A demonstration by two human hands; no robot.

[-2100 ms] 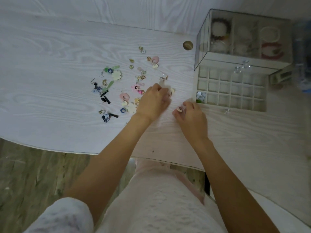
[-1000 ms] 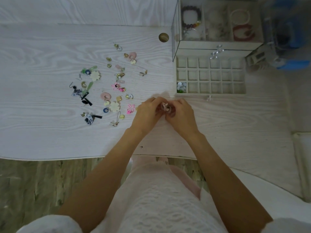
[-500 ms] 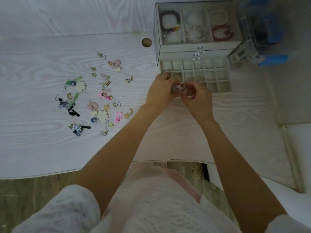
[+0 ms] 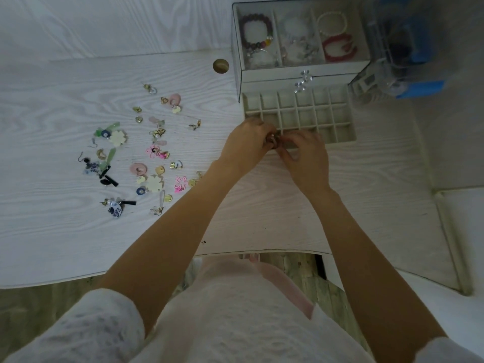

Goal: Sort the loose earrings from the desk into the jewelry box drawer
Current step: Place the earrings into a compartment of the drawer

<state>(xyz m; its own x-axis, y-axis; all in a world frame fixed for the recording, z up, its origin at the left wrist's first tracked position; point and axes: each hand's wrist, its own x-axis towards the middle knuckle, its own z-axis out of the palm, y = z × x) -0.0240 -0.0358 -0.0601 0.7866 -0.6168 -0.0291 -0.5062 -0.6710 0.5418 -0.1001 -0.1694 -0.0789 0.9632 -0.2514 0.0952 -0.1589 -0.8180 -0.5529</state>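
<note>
**Small item lost between the fingers**

The left hand (image 4: 245, 148) and right hand (image 4: 305, 158) cover the near-left cells of the drawer (image 4: 340, 132). The earring (image 4: 272, 139) pinched between them is too small to identify. A blue object (image 4: 416, 87) is blurred.

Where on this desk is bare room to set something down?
Bare desk lies right of the right hand, below the drawer. Also left of the earrings, which crowd the middle-left. Both hands block the drawer's front-left corner.

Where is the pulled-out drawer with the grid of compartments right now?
Upper right on the desk, the drawer juts out below the jewelry box; both hands meet at its front-left corner.
</note>
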